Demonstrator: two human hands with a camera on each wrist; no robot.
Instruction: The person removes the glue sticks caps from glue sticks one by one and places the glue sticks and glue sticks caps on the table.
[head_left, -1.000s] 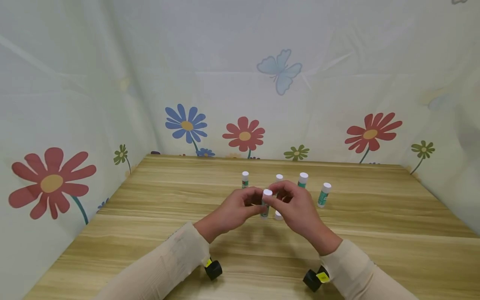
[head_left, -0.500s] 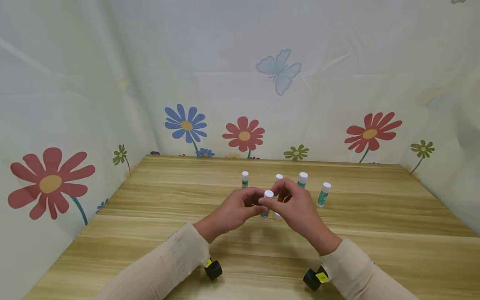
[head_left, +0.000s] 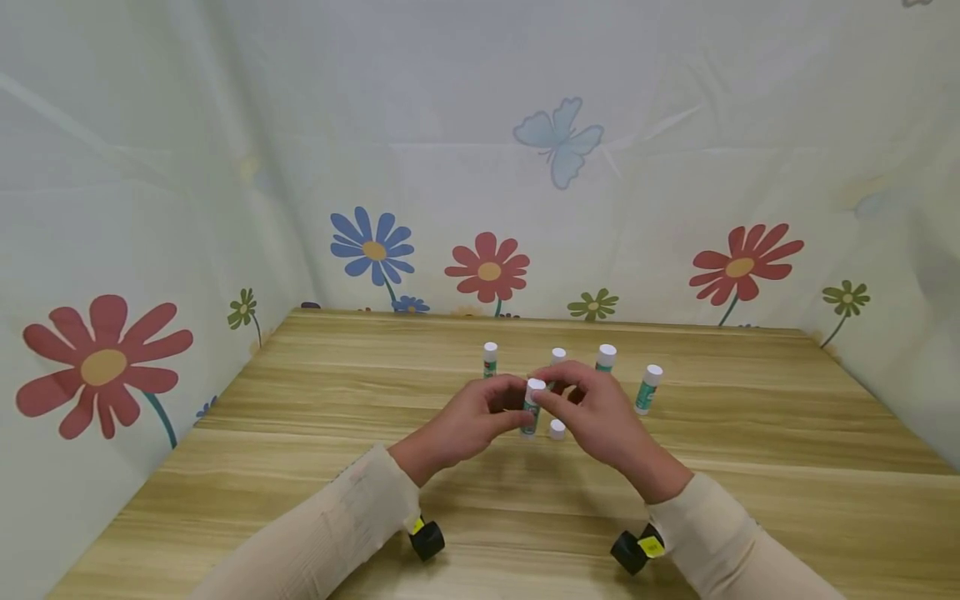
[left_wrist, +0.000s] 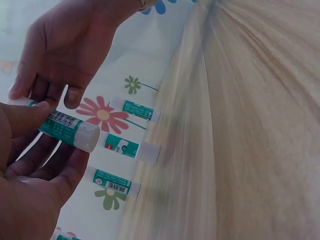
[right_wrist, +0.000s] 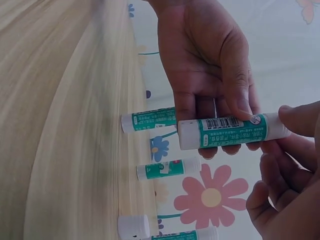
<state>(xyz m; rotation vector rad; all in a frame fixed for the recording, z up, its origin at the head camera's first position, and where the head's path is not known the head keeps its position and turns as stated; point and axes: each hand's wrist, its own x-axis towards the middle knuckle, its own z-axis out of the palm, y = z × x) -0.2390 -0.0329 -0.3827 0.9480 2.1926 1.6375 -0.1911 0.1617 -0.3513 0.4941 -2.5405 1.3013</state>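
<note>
Upright just above the table, a white and green glue stick (head_left: 532, 408) is held in my left hand (head_left: 465, 421), thumb on one side and fingers on the other. My right hand (head_left: 596, 417) pinches its white upper end with thumb and fingertips. In the right wrist view the printed label of the glue stick (right_wrist: 232, 130) faces the camera, and the right thumb lies against the white end. The left wrist view shows the white base of the glue stick (left_wrist: 87, 137) free of the fingers. A short white cap (head_left: 557, 430) stands on the table beside the held stick.
Several more glue sticks stand upright behind the hands: one at the left (head_left: 490, 358), one partly hidden (head_left: 558, 356), a wider one (head_left: 606, 358), and one at the right (head_left: 648, 390). Flower-printed cloth (head_left: 420, 125) walls the wooden table (head_left: 360, 375) at the back and sides.
My right fingers moved slightly left across the stick's white end, then back to the right, with the wrist a little farther right now. The left hand keeps its hold and stays put.
</note>
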